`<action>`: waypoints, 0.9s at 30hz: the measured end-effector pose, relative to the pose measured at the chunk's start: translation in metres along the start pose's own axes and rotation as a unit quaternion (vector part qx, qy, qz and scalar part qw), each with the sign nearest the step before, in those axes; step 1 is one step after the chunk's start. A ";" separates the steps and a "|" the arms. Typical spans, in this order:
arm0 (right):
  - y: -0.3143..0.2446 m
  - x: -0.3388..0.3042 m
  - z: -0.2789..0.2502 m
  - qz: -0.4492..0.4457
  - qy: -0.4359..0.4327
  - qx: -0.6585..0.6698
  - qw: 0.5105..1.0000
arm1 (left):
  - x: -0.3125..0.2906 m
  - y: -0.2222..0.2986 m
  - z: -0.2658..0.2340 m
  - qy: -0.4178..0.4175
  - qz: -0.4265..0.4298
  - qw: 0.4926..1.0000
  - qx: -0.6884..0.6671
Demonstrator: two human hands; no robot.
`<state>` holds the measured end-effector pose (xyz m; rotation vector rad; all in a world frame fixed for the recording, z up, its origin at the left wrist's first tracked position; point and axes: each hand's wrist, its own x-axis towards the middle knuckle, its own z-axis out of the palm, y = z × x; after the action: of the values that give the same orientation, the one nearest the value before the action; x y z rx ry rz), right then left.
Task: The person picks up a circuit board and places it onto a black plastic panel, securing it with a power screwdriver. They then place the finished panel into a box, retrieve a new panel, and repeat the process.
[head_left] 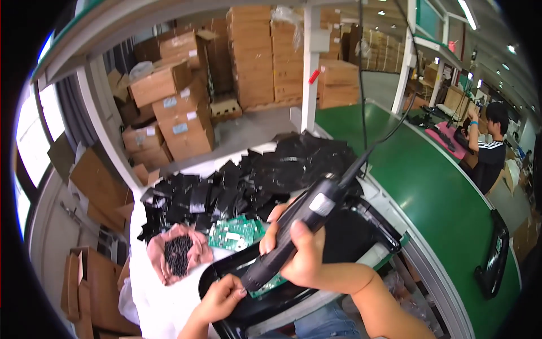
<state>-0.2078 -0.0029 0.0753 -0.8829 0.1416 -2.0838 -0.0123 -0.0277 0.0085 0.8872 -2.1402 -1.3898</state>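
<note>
My right hand (299, 254) is wrapped round a black corded electric screwdriver (296, 226), tilted with its nose low and to the left. Close to that nose, the fingers of my left hand (221, 299) are pinched together; what they hold, if anything, is hidden. Both hands are over a glossy black plastic housing (212, 272). A green circuit board (270, 287) lies inside the housing, partly covered by the screwdriver and my right hand. The screwdriver's tip is hidden from view.
Beyond the housing are a pink bag of small dark screws (178, 254), stacked green circuit boards (232, 233) and heaped black plastic pieces (237, 183). A green conveyor belt (412, 181) runs along the right, carrying another black housing (497, 254). A co-worker (490, 150) sits beyond it.
</note>
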 end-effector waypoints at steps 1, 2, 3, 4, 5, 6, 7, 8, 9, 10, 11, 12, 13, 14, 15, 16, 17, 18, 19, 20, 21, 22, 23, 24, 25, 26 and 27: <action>0.003 -0.002 0.001 0.019 0.000 0.007 1.000 | -0.001 0.002 0.002 0.001 0.014 1.000 0.005; 0.004 -0.003 0.000 0.039 0.000 0.013 0.999 | 0.000 0.004 0.003 0.013 0.048 0.997 0.058; 0.003 -0.004 0.000 0.031 -0.011 0.012 0.999 | 0.000 0.004 0.005 0.028 0.079 0.990 0.111; 0.003 -0.006 -0.002 0.040 -0.006 -0.004 0.999 | 0.000 0.004 0.006 0.033 0.091 0.989 0.114; 0.005 -0.008 -0.001 0.051 0.001 -0.020 0.998 | -0.004 0.000 0.006 0.039 0.103 0.987 0.114; 0.006 -0.008 0.000 0.063 0.008 -0.037 0.997 | -0.006 -0.003 0.006 0.046 0.114 0.986 0.114; 0.006 -0.007 0.001 0.060 -0.001 -0.038 0.997 | -0.006 -0.005 0.006 0.052 0.124 0.984 0.113; 0.005 -0.006 0.001 0.058 0.008 -0.040 0.997 | -0.005 -0.005 0.005 0.055 0.126 0.984 0.112; 0.005 -0.006 0.001 0.057 0.018 -0.042 0.997 | -0.005 -0.006 0.004 0.050 0.120 0.987 0.096; 0.004 -0.006 0.001 0.056 0.028 -0.044 0.997 | -0.005 -0.007 0.003 0.044 0.114 0.989 0.080; 0.004 -0.005 0.001 0.057 0.027 -0.045 0.997 | -0.005 -0.009 0.002 0.039 0.107 0.992 0.063; 0.003 -0.004 0.001 0.051 0.023 -0.022 0.998 | -0.004 -0.011 0.000 0.040 0.107 0.992 0.061; 0.002 -0.003 0.000 0.045 0.019 0.001 0.999 | -0.002 -0.014 -0.002 0.019 0.120 0.993 0.011; 0.001 -0.004 -0.001 0.039 0.017 0.024 0.999 | 0.000 -0.018 -0.004 -0.003 0.133 0.990 -0.038; 0.001 -0.005 -0.001 0.041 0.018 0.022 0.999 | 0.001 -0.021 -0.005 -0.024 0.144 0.985 -0.088; 0.001 -0.006 0.000 0.040 0.019 0.024 0.999 | 0.000 -0.023 -0.006 -0.023 0.142 0.985 -0.092; 0.001 -0.009 0.001 0.040 0.022 0.027 0.999 | -0.003 -0.025 -0.006 -0.026 0.120 0.987 -0.100; 0.002 -0.010 0.001 0.043 0.023 0.031 0.998 | -0.006 -0.027 -0.006 -0.025 0.097 0.989 -0.109; 0.003 -0.009 0.002 0.054 0.026 0.034 0.998 | -0.009 -0.028 -0.004 -0.023 0.071 0.990 -0.118; 0.002 -0.009 0.004 0.039 0.017 0.021 0.999 | -0.010 -0.025 -0.003 -0.019 0.059 0.990 -0.125; 0.004 -0.011 0.004 0.031 0.014 0.008 0.999 | -0.008 -0.022 -0.002 -0.006 0.104 0.991 -0.084; 0.006 -0.013 0.005 0.026 0.011 -0.005 1.000 | -0.005 -0.017 -0.002 0.009 0.144 0.989 -0.043; 0.007 -0.013 0.006 0.023 0.009 -0.033 0.999 | -0.005 -0.015 -0.002 0.020 0.109 0.992 -0.057; 0.003 -0.012 0.005 0.023 0.006 -0.061 0.998 | 0.001 -0.012 -0.001 0.002 0.132 0.991 -0.005; 0.001 -0.011 0.006 0.037 0.017 -0.124 0.992 | 0.005 -0.008 -0.004 -0.012 0.151 0.987 0.047; 0.001 -0.011 0.007 0.055 0.017 -0.183 0.981 | 0.006 -0.005 -0.005 -0.012 0.150 0.988 0.038; -0.002 -0.010 0.006 0.059 -0.002 -0.192 0.980 | 0.009 -0.004 -0.004 -0.017 0.155 0.987 0.027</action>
<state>-0.2016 0.0071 0.0751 -1.0768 0.5965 -1.9738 -0.0149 -0.0375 0.0066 0.5219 -2.2353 -1.2030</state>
